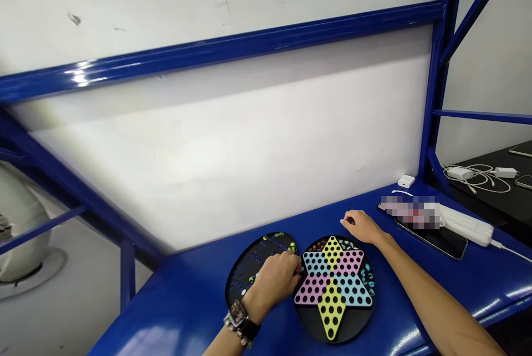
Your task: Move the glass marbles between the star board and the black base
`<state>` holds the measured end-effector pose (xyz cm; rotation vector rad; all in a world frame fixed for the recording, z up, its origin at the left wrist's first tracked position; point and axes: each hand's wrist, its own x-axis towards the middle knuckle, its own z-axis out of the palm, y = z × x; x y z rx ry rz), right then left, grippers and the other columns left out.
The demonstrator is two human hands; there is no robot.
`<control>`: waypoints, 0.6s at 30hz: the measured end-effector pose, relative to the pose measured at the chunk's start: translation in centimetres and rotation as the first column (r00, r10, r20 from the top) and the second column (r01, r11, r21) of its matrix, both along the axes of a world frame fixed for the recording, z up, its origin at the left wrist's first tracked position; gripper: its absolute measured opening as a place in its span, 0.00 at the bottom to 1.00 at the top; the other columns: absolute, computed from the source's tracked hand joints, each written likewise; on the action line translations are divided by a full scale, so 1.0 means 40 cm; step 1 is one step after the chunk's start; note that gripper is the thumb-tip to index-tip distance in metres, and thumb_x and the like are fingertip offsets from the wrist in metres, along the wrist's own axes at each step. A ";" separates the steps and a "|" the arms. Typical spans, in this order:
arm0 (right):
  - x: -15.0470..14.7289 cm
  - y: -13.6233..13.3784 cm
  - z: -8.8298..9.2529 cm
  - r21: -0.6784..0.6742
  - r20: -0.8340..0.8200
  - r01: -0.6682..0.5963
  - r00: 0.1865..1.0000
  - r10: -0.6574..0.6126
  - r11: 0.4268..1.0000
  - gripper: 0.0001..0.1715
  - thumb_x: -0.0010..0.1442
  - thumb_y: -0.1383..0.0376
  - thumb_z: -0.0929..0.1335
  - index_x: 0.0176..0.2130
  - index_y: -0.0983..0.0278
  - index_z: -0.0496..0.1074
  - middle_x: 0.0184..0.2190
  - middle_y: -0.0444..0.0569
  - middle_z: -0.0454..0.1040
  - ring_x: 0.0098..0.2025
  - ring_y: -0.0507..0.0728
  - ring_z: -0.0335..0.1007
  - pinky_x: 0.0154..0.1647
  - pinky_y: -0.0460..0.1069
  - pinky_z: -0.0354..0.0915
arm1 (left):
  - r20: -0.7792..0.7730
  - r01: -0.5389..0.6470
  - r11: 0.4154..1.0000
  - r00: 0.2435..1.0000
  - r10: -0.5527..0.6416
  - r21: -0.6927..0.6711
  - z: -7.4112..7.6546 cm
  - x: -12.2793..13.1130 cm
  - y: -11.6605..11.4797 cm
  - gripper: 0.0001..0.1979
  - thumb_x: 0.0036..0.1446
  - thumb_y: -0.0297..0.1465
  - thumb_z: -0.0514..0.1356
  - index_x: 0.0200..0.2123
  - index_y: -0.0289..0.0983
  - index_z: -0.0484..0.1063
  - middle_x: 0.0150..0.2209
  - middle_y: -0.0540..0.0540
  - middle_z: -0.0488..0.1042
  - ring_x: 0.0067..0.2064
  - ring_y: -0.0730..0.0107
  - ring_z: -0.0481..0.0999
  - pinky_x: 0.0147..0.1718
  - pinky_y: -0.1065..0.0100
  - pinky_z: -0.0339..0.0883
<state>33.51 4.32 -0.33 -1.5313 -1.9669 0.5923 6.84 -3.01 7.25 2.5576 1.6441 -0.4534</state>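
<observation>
A Chinese checkers board lies on the blue table, its star printed in yellow, pink and light blue with black holes. Marbles fill some outer pockets: red ones at the back left, clear ones at the back right, teal ones on the right. My left hand is closed between the board and a round black tray, fingertips by the board's left edge; whatever they pinch is hidden. Yellow-green marbles lie in the tray. Behind the board my right hand rests loosely curled on the table, its contents unclear.
To the right lie a phone, a white power strip and a small white charger case. Blue metal frame bars and a white wall panel stand behind. Cables and adapters sit on a black table at far right.
</observation>
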 end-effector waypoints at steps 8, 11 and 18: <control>-0.003 0.001 -0.003 0.011 -0.007 0.000 1.000 0.001 1.000 0.17 0.65 0.58 0.63 0.26 0.62 0.66 0.27 0.45 0.72 0.28 0.52 0.63 0.29 0.46 0.53 | 0.143 -0.017 1.000 0.990 0.014 0.021 0.015 -0.017 0.004 0.14 0.65 0.34 0.50 0.38 0.39 0.75 0.40 0.42 0.79 0.41 0.58 0.79 0.38 0.64 0.67; -0.002 0.002 -0.003 0.008 -0.009 -0.003 1.000 0.003 1.000 0.17 0.65 0.58 0.63 0.27 0.62 0.67 0.27 0.45 0.73 0.28 0.52 0.63 0.29 0.46 0.53 | 0.287 -0.149 0.988 0.949 0.130 0.045 0.022 -0.092 0.002 0.15 0.65 0.37 0.49 0.37 0.40 0.74 0.36 0.46 0.79 0.38 0.63 0.78 0.35 0.67 0.64; -0.003 0.000 -0.007 0.001 -0.019 -0.012 1.000 0.012 1.000 0.17 0.64 0.58 0.63 0.26 0.62 0.65 0.26 0.45 0.72 0.28 0.52 0.63 0.29 0.47 0.53 | 0.325 -0.308 0.951 0.898 0.298 -0.020 -0.042 -0.259 -0.053 0.14 0.60 0.38 0.52 0.38 0.42 0.77 0.38 0.49 0.80 0.39 0.63 0.78 0.38 0.68 0.66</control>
